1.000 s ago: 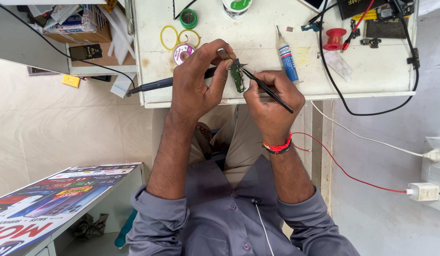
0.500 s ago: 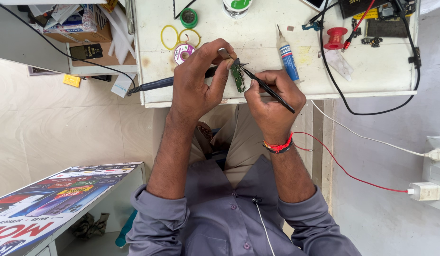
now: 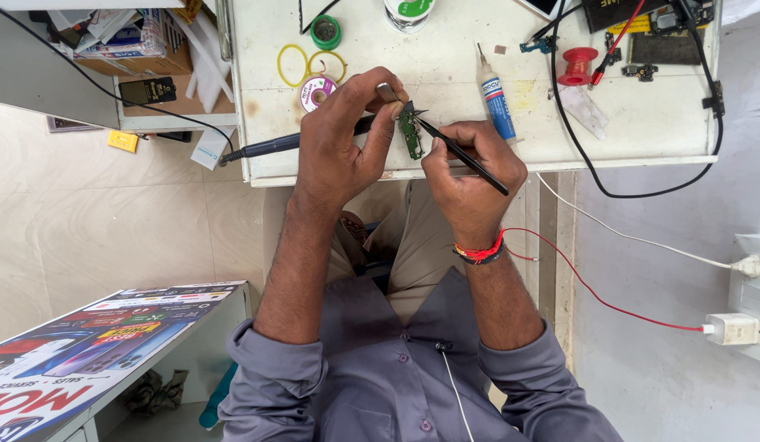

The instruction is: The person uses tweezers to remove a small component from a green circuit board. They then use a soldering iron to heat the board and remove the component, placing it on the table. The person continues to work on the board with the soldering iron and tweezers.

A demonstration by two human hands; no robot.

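Working a small green circuit board (image 3: 410,134) at the near edge of the white bench (image 3: 445,74), just above the lap. Left hand (image 3: 341,143) pinches the board between thumb and fingertips and appears to hold the dark soldering iron (image 3: 265,148) as well, its handle running out to the left along the bench edge. Right hand (image 3: 470,168) is pressed together on black tweezers (image 3: 458,151), held like a pen, tips meeting the board's far end. Whether the tips carry a part is too small to tell.

Around the work: glue tube (image 3: 495,94) with a blue label just right of the board, red spool (image 3: 578,65) farther right, two yellow rings (image 3: 310,64) and a small reel (image 3: 317,92) to the far left, black cable (image 3: 593,164) looping across the right side.

Judgement on doing this step well:
- Brace both wrists against the bench edge so board and tweezers move as one.
- Keep the board tilted toward the eye, pinched by its edges only.
- Light squeeze on the tweezers; too hard and a small part may spring away.
- Keep the iron's tip clear of fingers and cable.
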